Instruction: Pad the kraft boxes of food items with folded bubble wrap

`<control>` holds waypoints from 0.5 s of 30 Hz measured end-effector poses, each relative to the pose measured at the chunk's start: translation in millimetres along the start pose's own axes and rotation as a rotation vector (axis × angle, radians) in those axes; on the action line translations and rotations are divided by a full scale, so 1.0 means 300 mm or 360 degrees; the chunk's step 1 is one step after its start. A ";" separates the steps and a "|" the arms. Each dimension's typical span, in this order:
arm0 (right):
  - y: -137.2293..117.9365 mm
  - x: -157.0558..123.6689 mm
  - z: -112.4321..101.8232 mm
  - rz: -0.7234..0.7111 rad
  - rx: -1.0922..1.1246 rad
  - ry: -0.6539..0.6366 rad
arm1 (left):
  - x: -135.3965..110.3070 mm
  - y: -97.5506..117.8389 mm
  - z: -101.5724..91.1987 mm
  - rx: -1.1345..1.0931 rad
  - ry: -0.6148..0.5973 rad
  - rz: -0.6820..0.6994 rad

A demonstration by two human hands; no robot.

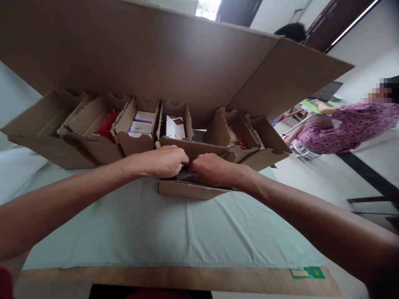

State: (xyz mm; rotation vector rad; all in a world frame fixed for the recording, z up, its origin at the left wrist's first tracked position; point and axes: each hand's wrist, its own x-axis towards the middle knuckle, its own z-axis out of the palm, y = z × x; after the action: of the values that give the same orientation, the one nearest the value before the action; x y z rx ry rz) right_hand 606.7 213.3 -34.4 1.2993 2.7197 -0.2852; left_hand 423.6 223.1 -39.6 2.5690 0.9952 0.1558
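My left hand [168,161] and my right hand [215,168] are close together over a low cardboard box [190,191] that juts out in front of a row of cardboard bins. Both are closed, knuckles up, with the fingertips turned down and hidden. Between and below them is something dark and shiny, perhaps plastic [187,177], inside the box; what the fingers hold I cannot make out. Just behind my hands stands a bin with a white box [175,127] in it. To its left, another bin holds white and purple boxes [140,124].
A red packet [107,124] lies in a bin further left. A tall cardboard panel [156,54] rises behind the bins. Pale green cloth [124,232] covers the table, with a green packet [308,273] at its front edge. On the right a person [349,120] sits at another table.
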 end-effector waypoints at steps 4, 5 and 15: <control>0.000 -0.024 -0.045 -0.0092 -0.0091 -0.0559 | -0.094 0.015 0.003 -0.0171 0.0405 0.0130; -0.001 -0.025 -0.049 -0.0079 -0.0109 -0.0607 | -0.120 0.021 0.006 -0.0198 0.0490 0.0157; -0.003 -0.177 -0.119 0.0069 -0.0282 -0.0003 | -0.332 0.056 0.069 -0.0220 0.1057 0.0087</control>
State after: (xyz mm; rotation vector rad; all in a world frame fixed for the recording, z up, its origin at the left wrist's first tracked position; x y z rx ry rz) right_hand 638.6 180.3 10.2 1.3055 2.6407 -0.0402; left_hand 365.1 138.9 -48.9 2.4494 1.0708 1.1053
